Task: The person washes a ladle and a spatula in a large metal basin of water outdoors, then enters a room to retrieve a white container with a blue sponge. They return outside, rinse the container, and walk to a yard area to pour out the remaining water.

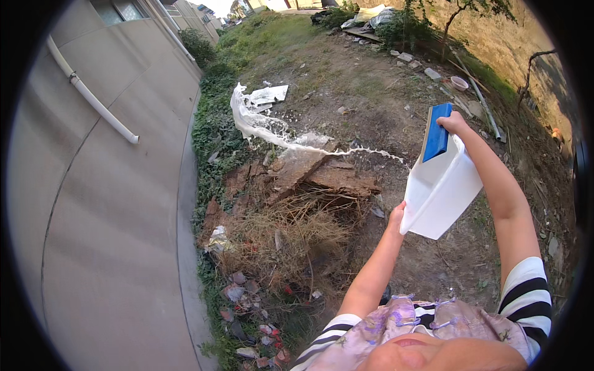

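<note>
A white rectangular plastic tub (445, 198) is held up and tipped, its mouth toward the far left. My left hand (396, 215) grips its near left edge, the thumb along the rim. My right hand (455, 122) is closed at the far rim, on a flat blue piece with a pale edge strip (438, 131) that lies across the tub's mouth. That piece looks like a squeegee head, but I cannot tell for sure. Whitish liquid (266, 133) flies through the air in a long stream, trailing back toward the tub in drops.
Broken brown boards (309, 176) and a heap of dry twigs (291, 235) lie ahead, with rubble (247, 303) nearer. A beige wall (111, 204) with a white drainpipe (93, 99) runs along the left. A pale bowl (459, 83) and a long pipe (486, 108) lie far right.
</note>
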{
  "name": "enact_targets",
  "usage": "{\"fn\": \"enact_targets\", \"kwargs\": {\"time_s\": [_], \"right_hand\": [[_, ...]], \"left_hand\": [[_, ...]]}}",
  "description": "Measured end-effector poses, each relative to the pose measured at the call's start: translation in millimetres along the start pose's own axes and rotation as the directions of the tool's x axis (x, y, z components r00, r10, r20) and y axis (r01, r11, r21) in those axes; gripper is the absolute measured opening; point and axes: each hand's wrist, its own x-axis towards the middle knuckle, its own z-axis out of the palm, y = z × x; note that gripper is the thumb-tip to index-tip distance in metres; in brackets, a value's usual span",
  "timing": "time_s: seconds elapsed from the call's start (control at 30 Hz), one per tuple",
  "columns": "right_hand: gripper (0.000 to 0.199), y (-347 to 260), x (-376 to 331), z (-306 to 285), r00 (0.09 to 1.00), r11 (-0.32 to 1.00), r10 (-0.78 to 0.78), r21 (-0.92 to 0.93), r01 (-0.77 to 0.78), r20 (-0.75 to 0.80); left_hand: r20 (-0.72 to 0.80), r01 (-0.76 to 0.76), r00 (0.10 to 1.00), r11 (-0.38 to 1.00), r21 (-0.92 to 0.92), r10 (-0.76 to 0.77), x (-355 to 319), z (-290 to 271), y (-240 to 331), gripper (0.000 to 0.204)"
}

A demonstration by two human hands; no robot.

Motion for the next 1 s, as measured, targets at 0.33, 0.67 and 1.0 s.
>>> {"fn": "enact_targets", "kwargs": {"time_s": [0.33, 0.67, 1.0], "right_hand": [[0.050, 391, -218, -84, 0.729, 0.737, 0.676, 0.084, -0.671, -0.105], [0.035, 571, -468, -321, 0.785, 0.770, 0.531, 0.569, -0.289, -0.320], [0.032, 610, -951, -352, 0.182, 0.581, 0.808, 0.807, -0.100, -0.560]], "left_hand": [[-0.273, 0.584, 0.811, 0.743, 0.327, -0.517, -46, -9, -236, 0.040], [-0.164, 0.498, 0.820, 0.541, 0.678, -0.548, -99, 98, -471, 0.040], [0.067, 0.115, 0.580, 0.163, 0.980, -0.812, -252, 171, -735, 0.033]]}}
